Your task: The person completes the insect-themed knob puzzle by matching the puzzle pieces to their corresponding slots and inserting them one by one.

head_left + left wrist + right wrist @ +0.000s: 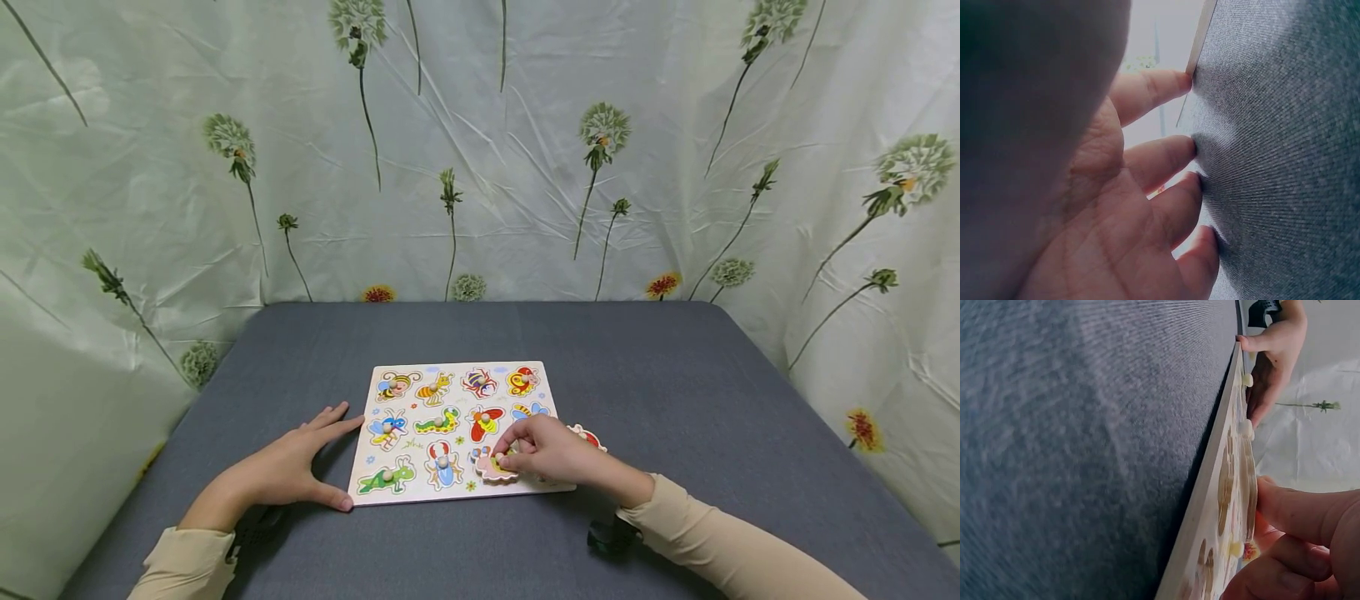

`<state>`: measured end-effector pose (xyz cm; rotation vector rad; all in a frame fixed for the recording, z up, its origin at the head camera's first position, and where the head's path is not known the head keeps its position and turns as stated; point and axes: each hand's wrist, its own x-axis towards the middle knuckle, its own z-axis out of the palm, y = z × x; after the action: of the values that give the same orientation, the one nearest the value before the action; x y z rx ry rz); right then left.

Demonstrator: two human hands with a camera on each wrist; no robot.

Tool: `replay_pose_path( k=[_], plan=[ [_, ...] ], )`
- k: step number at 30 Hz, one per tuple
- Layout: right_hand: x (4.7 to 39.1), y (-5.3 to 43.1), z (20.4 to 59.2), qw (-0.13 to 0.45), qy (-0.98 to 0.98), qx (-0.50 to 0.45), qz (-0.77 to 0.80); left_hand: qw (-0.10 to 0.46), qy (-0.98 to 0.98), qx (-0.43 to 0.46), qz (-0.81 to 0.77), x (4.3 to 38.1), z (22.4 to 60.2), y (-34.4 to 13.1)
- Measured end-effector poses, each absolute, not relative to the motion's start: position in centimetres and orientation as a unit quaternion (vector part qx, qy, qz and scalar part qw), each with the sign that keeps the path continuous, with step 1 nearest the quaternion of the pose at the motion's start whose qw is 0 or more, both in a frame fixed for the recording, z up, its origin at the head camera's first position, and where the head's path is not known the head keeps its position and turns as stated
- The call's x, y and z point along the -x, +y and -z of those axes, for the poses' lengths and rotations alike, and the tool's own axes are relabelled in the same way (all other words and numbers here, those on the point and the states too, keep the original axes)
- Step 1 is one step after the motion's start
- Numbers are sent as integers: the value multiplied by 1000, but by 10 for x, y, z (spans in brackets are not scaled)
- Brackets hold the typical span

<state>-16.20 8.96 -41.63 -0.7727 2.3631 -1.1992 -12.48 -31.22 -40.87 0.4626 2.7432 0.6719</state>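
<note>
A wooden peg puzzle board (405,500) with colourful insect pieces lies on the table. My right hand (551,454) pinches a pink puzzle piece (491,473) over the front row, right of the blue beetle piece (444,468). In the right wrist view, the piece's edge (1249,487) shows close over the board, with the thumb against it. My left hand (288,467) is spread at the board's left side, thumb by the near corner and index finger at the edge. In the left wrist view, its fingertips (1186,147) rest on the cloth and by the board's edge.
A red piece (588,437) lies beyond the right wrist, partly hidden by it, at the board's right side. Dark grey cloth covers the table (637,358). A flower-printed curtain (487,208) hangs behind and at the sides. A dark object (611,537) sits under the right wrist.
</note>
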Motion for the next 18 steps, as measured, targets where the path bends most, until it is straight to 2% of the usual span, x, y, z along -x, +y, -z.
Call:
replay_pose_path(
  k=[18],
  plan=[
    [157,83,417,169,855,295,393,133,949,-168,-230,125,411,-314]
  ],
)
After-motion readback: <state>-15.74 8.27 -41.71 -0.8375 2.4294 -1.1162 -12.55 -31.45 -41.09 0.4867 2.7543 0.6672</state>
